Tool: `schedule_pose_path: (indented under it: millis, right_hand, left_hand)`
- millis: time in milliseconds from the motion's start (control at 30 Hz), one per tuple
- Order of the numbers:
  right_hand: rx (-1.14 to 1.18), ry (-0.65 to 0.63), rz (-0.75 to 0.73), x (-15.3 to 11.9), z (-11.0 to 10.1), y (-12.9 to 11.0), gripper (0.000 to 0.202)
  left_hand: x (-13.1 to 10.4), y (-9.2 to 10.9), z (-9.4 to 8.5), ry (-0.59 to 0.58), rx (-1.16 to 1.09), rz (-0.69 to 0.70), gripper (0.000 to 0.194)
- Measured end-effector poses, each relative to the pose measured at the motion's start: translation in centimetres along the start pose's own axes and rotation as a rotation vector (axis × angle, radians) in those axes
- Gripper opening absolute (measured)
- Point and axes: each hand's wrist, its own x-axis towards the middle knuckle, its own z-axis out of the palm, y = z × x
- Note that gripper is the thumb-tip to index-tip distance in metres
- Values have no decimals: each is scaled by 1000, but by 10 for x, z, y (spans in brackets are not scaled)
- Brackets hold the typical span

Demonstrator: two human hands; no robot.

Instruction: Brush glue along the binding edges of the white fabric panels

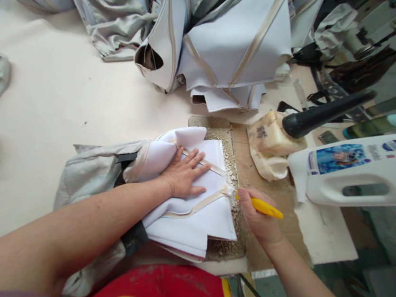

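Worktable [46,102]: fabric pile [227,42] behind, white jug [367,172] rt.

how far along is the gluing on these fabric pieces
Done, it seems: a pile of pieces with tan strips lies behind. In hand: the left hand flattens a white piece while the right hand runs a yellow brush along its strip. Left: cannot tell.

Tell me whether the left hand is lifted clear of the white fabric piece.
No: the left hand lies flat, palm down, pressing on the white fabric piece.
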Motion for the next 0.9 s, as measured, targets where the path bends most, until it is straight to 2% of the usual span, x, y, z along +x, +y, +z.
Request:
schedule_pose_path:
  millis: [100,267,367,433,500,567,633,767,900]
  right_hand:
    - [23,-57,103,-9,-1,-1,36]
    - [92,-86,314,-57,-3,-11,41]
    - [139,-42,441,-76,-6,-13,42]
    - [161,18,478,-74,-7,-11,42]
    - [167,109,453,-63,-6,-6,40]
    - [146,168,379,-51,-2,-2,39]
    - [108,154,303,-50,3,1,38]
    - [38,34,159,-86,9,-2,33]
    - [25,-60,55,-122,3,-9,29]
  left_hand:
    - [0,-1,3,-1,8,0,72]
    - [3,-2,3,-10,12,2,71]
    - [3,12,-14,-76,2,-74,71]
    - [-3,30,-33,-130,-24,-68,65]
    - [-14,53,-51,-250,-78,63,50]
    - [-27,74,-61,-401,-125,187,36]
    - [-37,87,-61,-483,-131,194,33]
    - [-45,92,-45,-458,-79,171,37]
    - [-47,92,-35,-409,-53,173,40]
